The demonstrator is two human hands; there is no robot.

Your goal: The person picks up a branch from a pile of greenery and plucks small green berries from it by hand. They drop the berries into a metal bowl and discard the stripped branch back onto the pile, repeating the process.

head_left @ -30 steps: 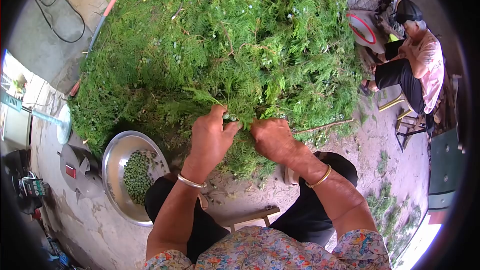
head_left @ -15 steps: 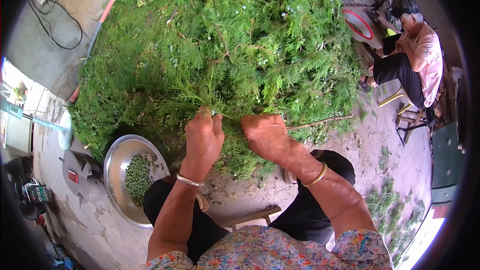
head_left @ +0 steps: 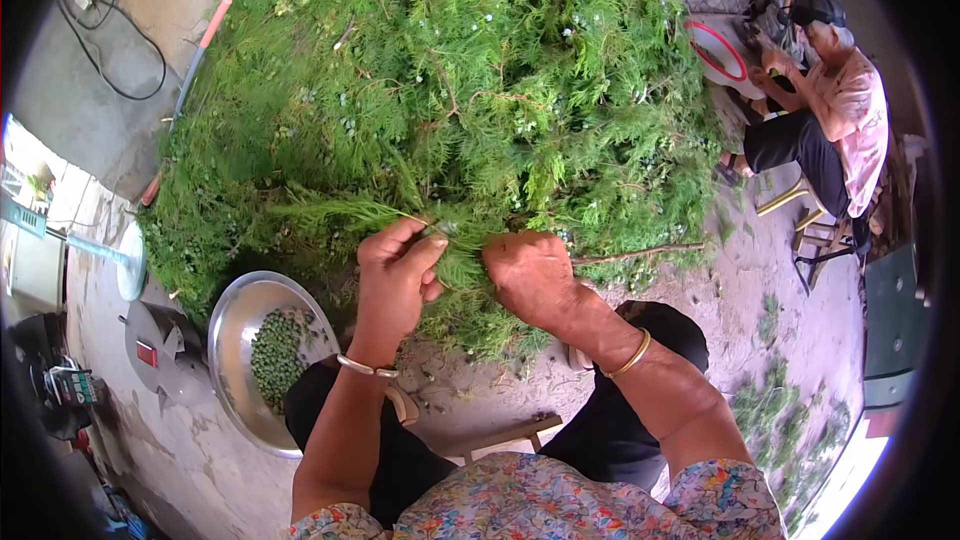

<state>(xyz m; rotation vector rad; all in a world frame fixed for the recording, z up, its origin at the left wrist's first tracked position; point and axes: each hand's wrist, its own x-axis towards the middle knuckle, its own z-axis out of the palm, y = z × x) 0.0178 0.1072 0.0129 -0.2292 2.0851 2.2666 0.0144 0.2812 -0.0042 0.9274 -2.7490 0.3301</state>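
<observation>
In front of me lies a big heap of green conifer branches [head_left: 400, 90] with small pale berries among the foliage. My left hand [head_left: 392, 275] pinches a feathery conifer sprig [head_left: 345, 208] between thumb and fingers at the near edge of the heap. Just to the right, my right hand [head_left: 530, 275] is closed, knuckles up, on a conifer branch. Its brown bare stem [head_left: 640, 252] sticks out to the right, and green foliage shows between the two hands. A metal bowl [head_left: 228, 345] with green berries [head_left: 280, 355] stands at lower left, beside my knee.
At upper right a co-worker [head_left: 835, 110] sits on a stool near a red-rimmed basin [head_left: 715, 50]. A pale fan [head_left: 130, 260] stands at left. A black cable [head_left: 135, 95] lies on the floor, and loose sprigs [head_left: 785, 430] are scattered at lower right.
My left hand has turned and shifted slightly left, its thumb now showing, and the sprig in it points left. My right hand has barely moved. The co-worker's arms have come up.
</observation>
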